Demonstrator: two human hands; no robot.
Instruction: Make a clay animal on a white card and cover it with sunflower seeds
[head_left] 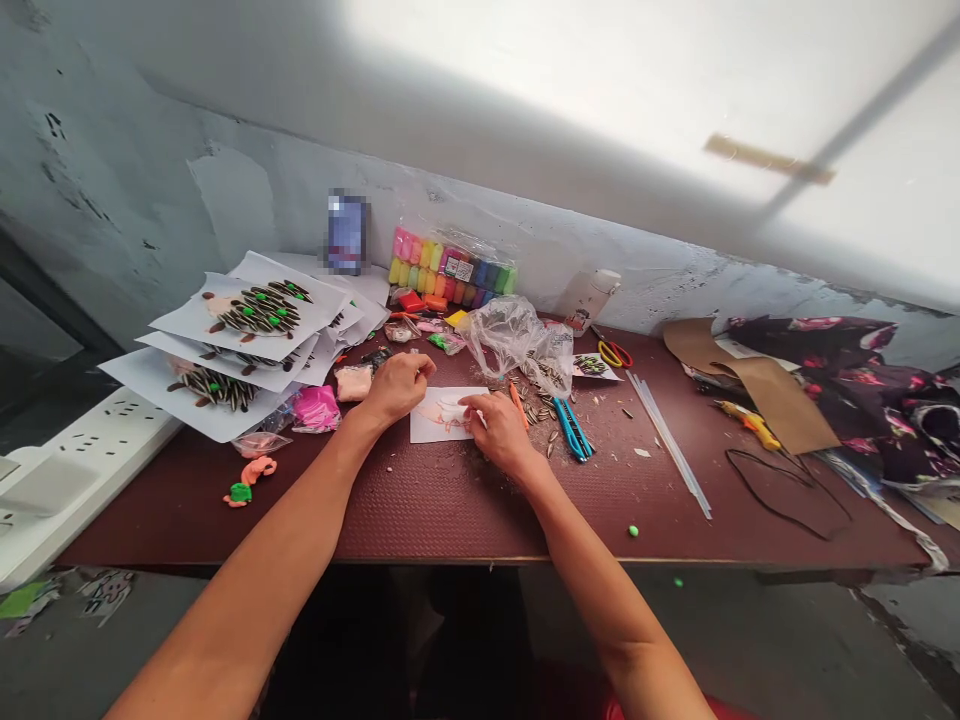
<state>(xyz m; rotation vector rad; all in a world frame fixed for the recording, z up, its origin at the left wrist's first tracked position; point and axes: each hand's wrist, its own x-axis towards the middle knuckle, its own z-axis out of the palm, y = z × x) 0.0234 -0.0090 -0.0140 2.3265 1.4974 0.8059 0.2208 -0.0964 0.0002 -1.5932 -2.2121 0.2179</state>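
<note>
A small white card (420, 428) with an orange line drawing lies flat on the table in front of me. My left hand (397, 388) is just above its upper left edge, fingertips curled together in a pinch; whatever may be between them is too small to make out. My right hand (501, 432) rests over the card's right side, index finger and thumb apart on the paper. Sunflower seeds (536, 408) are scattered beyond that hand, beside an orange tool (519, 405) and a blue cutter (574, 430). A pale pink clay pack (353, 383) sits left of my left hand.
Finished seed hedgehog pictures (262, 320) are stacked at the left near a white power strip (90, 445). Coloured clay packs (450, 268), a plastic bag (504, 335) and a bottle (592, 300) stand behind. Scissors (615, 352), clear sticks (671, 445) and a glue gun (754, 428) lie right.
</note>
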